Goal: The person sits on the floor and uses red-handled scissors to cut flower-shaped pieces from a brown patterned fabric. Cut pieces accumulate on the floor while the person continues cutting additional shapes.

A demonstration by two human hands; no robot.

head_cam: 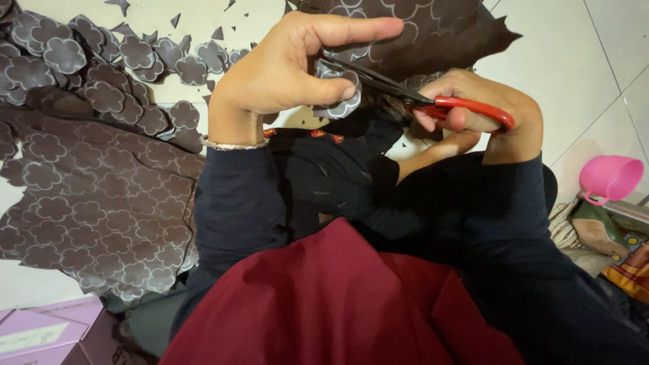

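Cutting going on here: the right hand [473,111] has its fingers closed through the red handles of a pair of scissors [412,98], and the dark blades point left with their tips right at a flower-shaped brown piece [341,101] outlined in white. The blades look nearly closed on the edge of that piece. The left hand [291,67] pinches the same piece between thumb and curled fingers, index finger stretched out straight above it, so that hand is gripping the cutout. There's a thin bracelet [233,144] on the left wrist, just above the dark sleeve.

Behind the hands is a big brown sheet [433,34] marked with the same flower outlines, lying on the pale tiled floor [581,61]. On the left side another marked sheet [88,209] spreads out, with a pile of finished flower cutouts [101,67] above it and little scraps scattered around. A pink plastic cup [612,177] sits on its side far right, well apart from the hands. A lilac box [47,331] is at bottom left.
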